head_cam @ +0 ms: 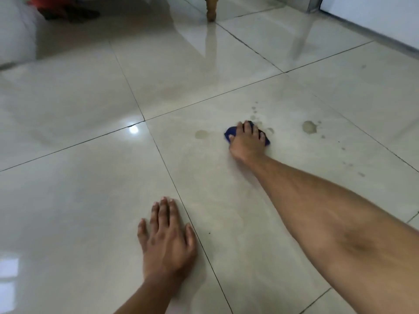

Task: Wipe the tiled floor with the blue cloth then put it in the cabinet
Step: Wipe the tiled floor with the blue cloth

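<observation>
One blue cloth on tiled floor, bunched under right hand fingers curled over it; left hand flat, fingers spread.

The tiled floor is glossy pale cream, its large square tiles parted by thin dark grout lines that run on a slant across the view. A bright spot of light shines near one grout crossing at the left. On the far middle tile lie greyish wet patches and a scatter of small droplets (some trail off toward the right). Among them the blue cloth lies bunched on the tile under the right hand, whose fingers curl over it. Nearer, the left hand rests flat, fingers straight, beside a grout line. A wooden furniture leg stands on the floor at the far edge
</observation>
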